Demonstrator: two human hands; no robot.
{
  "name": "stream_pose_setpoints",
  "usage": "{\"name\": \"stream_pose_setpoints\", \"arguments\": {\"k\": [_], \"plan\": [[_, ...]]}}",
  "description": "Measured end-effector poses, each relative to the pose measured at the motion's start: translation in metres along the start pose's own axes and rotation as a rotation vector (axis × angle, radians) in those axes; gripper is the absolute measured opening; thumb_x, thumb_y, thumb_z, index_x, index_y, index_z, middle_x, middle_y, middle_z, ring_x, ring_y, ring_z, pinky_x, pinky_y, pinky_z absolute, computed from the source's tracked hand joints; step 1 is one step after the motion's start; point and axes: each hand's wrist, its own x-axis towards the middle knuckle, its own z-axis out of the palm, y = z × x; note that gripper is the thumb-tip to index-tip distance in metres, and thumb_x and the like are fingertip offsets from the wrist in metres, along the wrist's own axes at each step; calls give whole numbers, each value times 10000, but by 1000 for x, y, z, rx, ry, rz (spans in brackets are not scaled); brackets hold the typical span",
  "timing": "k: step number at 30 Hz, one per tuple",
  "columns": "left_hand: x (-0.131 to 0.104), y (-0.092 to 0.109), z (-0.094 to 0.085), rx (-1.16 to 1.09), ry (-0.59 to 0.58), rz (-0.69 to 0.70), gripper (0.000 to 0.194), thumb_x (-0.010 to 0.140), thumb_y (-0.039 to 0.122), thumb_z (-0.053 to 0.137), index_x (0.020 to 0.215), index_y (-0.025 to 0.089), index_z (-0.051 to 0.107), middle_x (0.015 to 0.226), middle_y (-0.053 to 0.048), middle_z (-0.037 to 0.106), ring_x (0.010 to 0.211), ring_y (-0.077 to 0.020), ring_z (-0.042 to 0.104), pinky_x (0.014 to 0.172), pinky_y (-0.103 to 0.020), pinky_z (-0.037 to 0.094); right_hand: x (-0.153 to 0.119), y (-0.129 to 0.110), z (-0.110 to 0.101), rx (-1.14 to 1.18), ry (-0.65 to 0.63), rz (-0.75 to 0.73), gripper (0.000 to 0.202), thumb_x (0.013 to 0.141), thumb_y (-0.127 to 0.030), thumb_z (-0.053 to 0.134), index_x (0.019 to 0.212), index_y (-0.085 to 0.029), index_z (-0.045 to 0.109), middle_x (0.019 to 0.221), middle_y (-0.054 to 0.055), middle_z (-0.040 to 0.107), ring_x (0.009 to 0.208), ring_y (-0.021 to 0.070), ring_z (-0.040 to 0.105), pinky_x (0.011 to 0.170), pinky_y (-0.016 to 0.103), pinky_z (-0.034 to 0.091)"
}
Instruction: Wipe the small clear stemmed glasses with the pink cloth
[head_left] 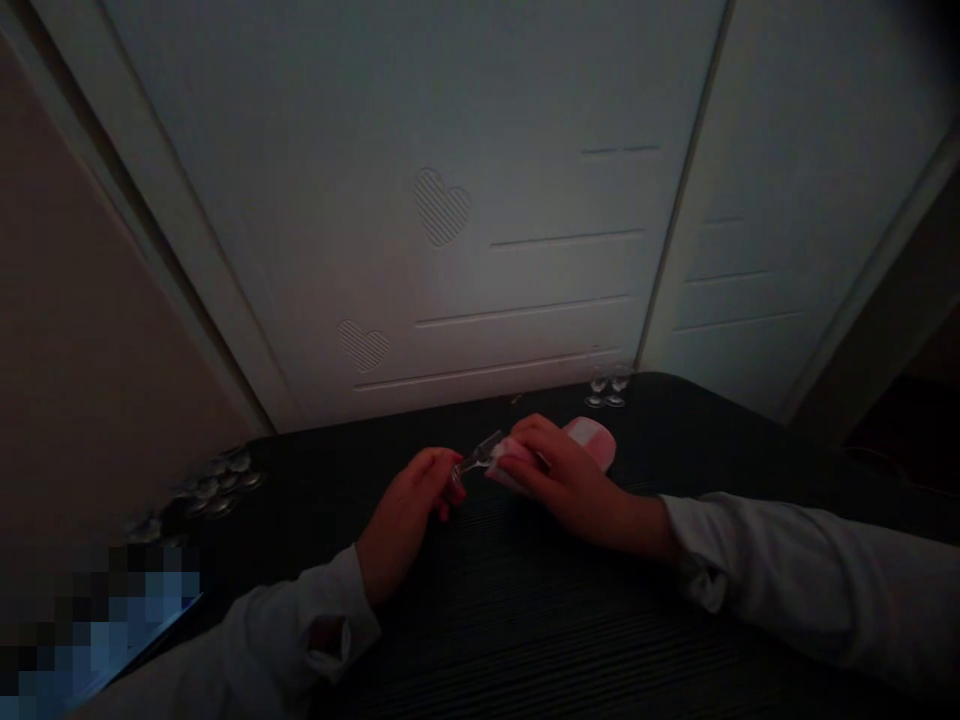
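Over the middle of the dark table [480, 600], a small clear stemmed glass [486, 450] is tilted on its side, its bowl toward the right. My left hand [420, 492] is closed on the foot end of the glass, with the fingertips pinched together. A pink and white cloth [592, 440] is bunched in my right hand [559, 465], whose fingers press it close to the glass's bowl. Whether the cloth touches the rim is hard to make out in the dim light.
Two small stemmed glasses [606, 386] stand at the table's back edge. Several more glasses [221, 482] are grouped at the left edge. A pixelated bluish flat object [142, 630] lies at the lower left. Behind the table rises a white panel [487, 200] with carved hearts.
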Motion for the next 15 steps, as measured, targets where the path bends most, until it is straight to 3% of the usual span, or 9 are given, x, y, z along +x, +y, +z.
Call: {"name": "stream_pose_setpoints", "arguments": {"k": [4, 9, 15], "plan": [[-1, 4, 2, 60, -23, -36, 288, 705, 338, 575, 935, 176, 506, 654, 39, 520, 569, -107, 459, 544, -236, 358, 1, 5, 1, 33, 10, 66, 131, 830, -239, 476, 733, -162, 519, 783, 24, 478, 714, 136, 463, 652, 278, 392], [-5, 6, 5, 134, -52, -9, 225, 698, 352, 582, 820, 178, 507, 641, 49, 506, 578, -105, 460, 538, -228, 348, 0, 10, 1, 43, -22, 97, 202, 870, -273, 388, 744, -162, 499, 776, 26, 470, 721, 142, 454, 663, 284, 382], [-17, 7, 8, 515, -270, 86, 260, 705, 400, 596, 623, 175, 497, 552, 61, 465, 529, -98, 429, 507, -220, 307, -1, 9, 1, 2, -196, 82, 217, 887, -270, 332, 741, -168, 457, 741, 18, 458, 690, 141, 445, 655, 293, 390]]}}
